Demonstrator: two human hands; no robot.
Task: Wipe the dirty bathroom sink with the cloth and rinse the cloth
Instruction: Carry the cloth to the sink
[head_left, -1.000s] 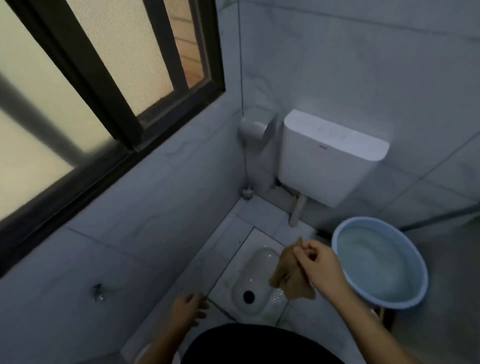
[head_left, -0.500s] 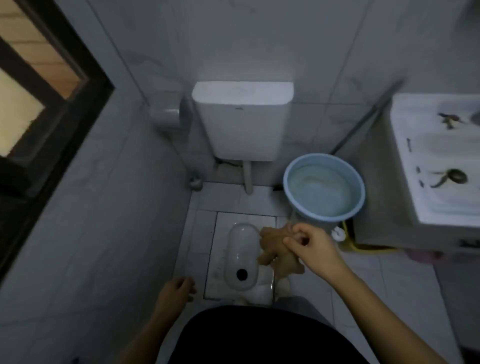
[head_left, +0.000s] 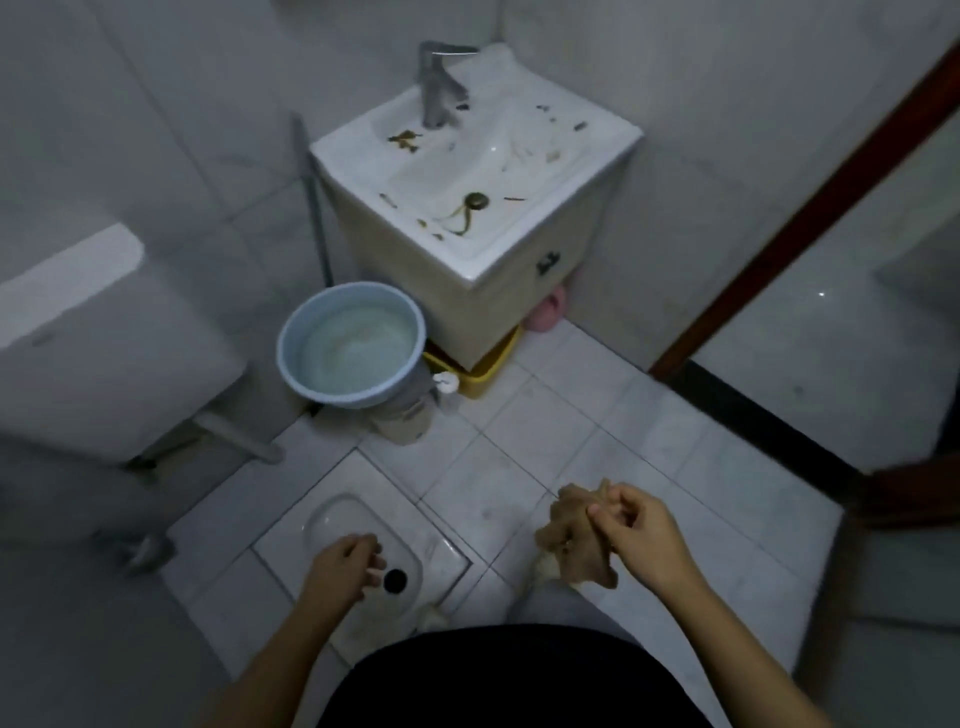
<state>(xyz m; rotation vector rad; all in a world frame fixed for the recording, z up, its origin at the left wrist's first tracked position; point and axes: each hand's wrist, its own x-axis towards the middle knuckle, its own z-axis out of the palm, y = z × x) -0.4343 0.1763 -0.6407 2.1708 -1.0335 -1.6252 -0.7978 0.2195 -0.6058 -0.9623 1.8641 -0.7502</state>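
Note:
A white bathroom sink (head_left: 587, 171) on a cream cabinet stands at the top centre, strewn with brown and green bits of dirt around its drain (head_left: 475, 199) and metal tap (head_left: 435, 85). My right hand (head_left: 636, 535) grips a crumpled tan cloth (head_left: 571, 540) low at the right, well short of the sink. My left hand (head_left: 340, 566) hangs with loosely curled fingers and holds nothing, above the squat toilet pan.
A blue basin (head_left: 350, 345) of water sits on a bucket left of the cabinet. The white cistern (head_left: 88, 338) fills the left side. A squat toilet (head_left: 363, 545) is set in the tiled floor. A dark red door frame (head_left: 810, 208) runs along the right.
The view has swung right from the window and cistern to the sink. My right hand keeps its hold on the cloth; the left hand stays low.

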